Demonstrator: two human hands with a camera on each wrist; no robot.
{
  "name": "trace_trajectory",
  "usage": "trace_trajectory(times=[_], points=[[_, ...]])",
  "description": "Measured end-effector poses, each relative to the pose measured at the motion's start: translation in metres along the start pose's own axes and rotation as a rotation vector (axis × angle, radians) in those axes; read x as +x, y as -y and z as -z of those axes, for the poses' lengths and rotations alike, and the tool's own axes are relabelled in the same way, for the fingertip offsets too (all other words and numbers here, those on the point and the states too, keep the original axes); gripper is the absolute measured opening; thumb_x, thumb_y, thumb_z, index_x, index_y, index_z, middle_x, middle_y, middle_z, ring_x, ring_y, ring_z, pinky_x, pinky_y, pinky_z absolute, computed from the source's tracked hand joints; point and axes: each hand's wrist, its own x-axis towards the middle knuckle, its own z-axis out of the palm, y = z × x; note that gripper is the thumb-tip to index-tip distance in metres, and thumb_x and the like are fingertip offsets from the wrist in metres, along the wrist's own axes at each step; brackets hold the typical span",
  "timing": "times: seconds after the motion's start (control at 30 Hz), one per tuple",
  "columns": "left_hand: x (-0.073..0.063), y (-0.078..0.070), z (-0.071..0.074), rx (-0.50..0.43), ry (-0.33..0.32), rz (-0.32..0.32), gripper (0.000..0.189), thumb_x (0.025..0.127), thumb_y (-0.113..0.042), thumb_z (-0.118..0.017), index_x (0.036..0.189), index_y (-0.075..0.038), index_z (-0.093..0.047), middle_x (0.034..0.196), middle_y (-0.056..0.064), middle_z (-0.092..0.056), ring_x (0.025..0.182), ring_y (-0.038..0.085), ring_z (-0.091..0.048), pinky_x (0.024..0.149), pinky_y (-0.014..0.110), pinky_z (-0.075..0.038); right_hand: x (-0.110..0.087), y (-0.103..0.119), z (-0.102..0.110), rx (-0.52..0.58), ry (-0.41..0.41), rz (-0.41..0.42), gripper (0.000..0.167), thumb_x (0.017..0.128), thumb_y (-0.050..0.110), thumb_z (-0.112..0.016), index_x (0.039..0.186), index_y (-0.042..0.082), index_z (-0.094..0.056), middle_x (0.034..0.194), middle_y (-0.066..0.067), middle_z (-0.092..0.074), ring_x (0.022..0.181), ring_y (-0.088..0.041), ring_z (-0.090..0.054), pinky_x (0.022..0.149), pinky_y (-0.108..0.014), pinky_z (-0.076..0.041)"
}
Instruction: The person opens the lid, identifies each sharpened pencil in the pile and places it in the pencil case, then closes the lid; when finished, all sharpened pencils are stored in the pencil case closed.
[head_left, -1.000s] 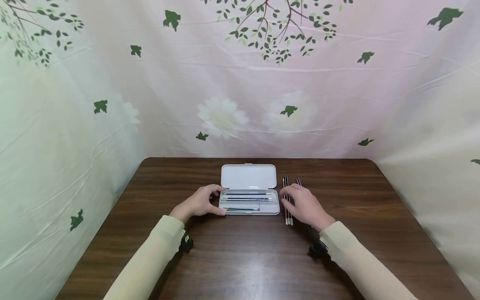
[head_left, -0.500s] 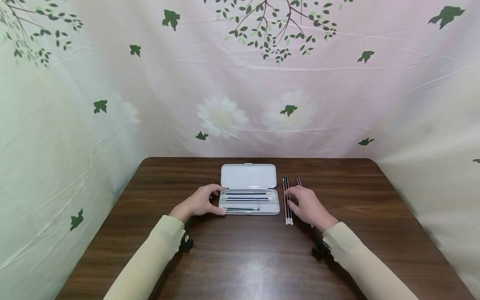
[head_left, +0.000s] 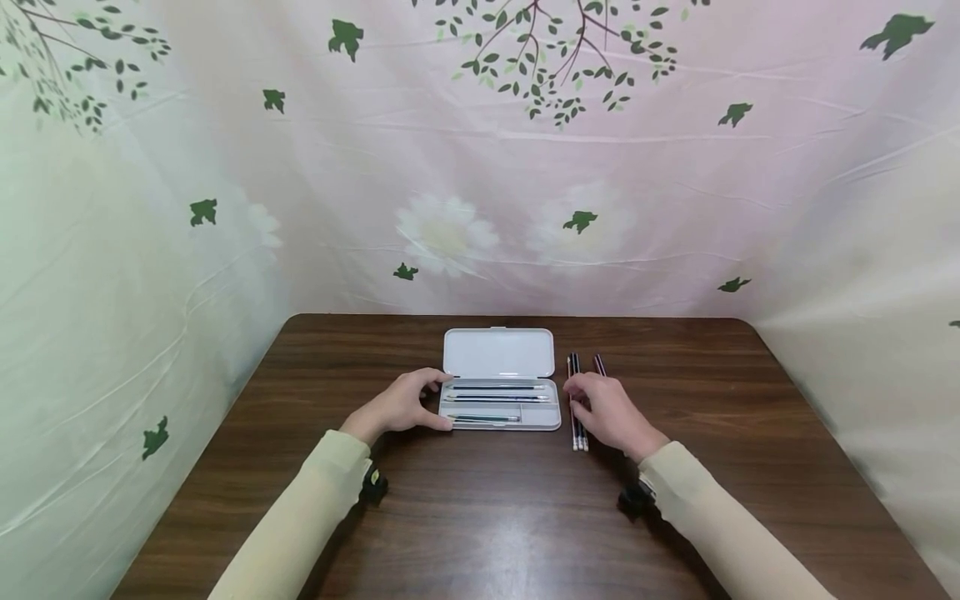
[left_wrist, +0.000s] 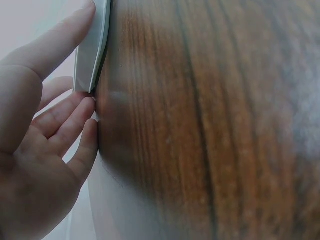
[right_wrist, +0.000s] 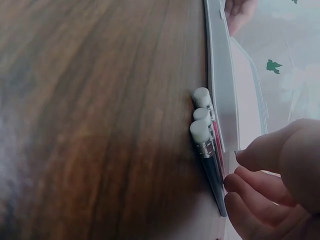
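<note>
A white pencil case [head_left: 538, 415] lies with its lid [head_left: 498, 353] folded back on the table. Several pencils [head_left: 495, 398] rest inside it. My left hand [head_left: 397, 404] holds the case's left end between the thumb at the front corner and fingers at the back. The left wrist view shows its thumb along the case wall [left_wrist: 92, 60]. Just right of the case lie three loose pencils [head_left: 579, 437], white erasers [right_wrist: 201, 131] toward me. My right hand [head_left: 611, 412] is over them, thumb and fingers apart, fingertips close beside the pencils in the right wrist view.
Another dark pencil [head_left: 599, 363] lies partly hidden under the right hand. The brown wooden table [head_left: 487, 508] reaches a patterned cloth [head_left: 495, 283] at its back and sides. Black wrist cameras [head_left: 636, 498] sit on both wrists.
My right hand has shifted slightly right, then back left over the loose pencils. The left hand and the pencil case keep their places.
</note>
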Motion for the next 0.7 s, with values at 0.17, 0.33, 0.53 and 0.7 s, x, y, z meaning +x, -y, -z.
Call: trace_trajectory(times=[0.17, 0.33, 0.53, 0.7], points=[[0.0007, 0.0005, -0.0002, -0.003, 0.005, 0.01, 0.084, 0.074, -0.036, -0.098, 0.146, -0.014, -0.061, 0.133, 0.002, -0.063, 0.121, 0.022, -0.055, 0.107, 0.043, -0.05, 0.0019, 0.0023, 0.0019, -0.01, 0.04, -0.038, 0.019, 0.09, -0.002, -0.076, 0.109, 0.001, -0.073, 0.1, -0.011, -0.074, 0.089, -0.022, -0.071, 0.079, -0.043, -0.061], [0.0014, 0.0019, -0.0013, -0.01, 0.007, 0.012, 0.084, 0.074, -0.037, -0.098, 0.146, -0.015, -0.061, 0.132, 0.001, -0.063, 0.121, 0.021, -0.055, 0.107, 0.044, -0.05, 0.0036, 0.0038, 0.0033, -0.02, 0.067, -0.08, 0.022, 0.091, 0.001, -0.076, 0.112, -0.001, -0.072, 0.1, -0.014, -0.074, 0.09, -0.024, -0.071, 0.079, -0.044, -0.062], [0.0017, 0.0019, -0.0009, -0.015, 0.01, 0.019, 0.084, 0.074, -0.036, -0.098, 0.146, -0.015, -0.061, 0.133, 0.002, -0.063, 0.121, 0.022, -0.056, 0.107, 0.044, -0.049, 0.0064, 0.0048, 0.005, -0.042, 0.117, -0.14, 0.026, 0.092, 0.006, -0.075, 0.117, -0.002, -0.071, 0.106, -0.016, -0.073, 0.096, -0.027, -0.07, 0.082, -0.047, -0.061], [0.0023, 0.0015, -0.0004, -0.009, 0.012, 0.013, 0.083, 0.075, -0.035, -0.098, 0.146, -0.014, -0.061, 0.134, 0.002, -0.063, 0.121, 0.022, -0.056, 0.107, 0.044, -0.049, 0.0097, 0.0073, 0.0059, -0.068, 0.148, -0.176, 0.027, 0.091, 0.008, -0.077, 0.115, -0.002, -0.071, 0.101, -0.015, -0.072, 0.09, -0.025, -0.067, 0.077, -0.044, -0.06]])
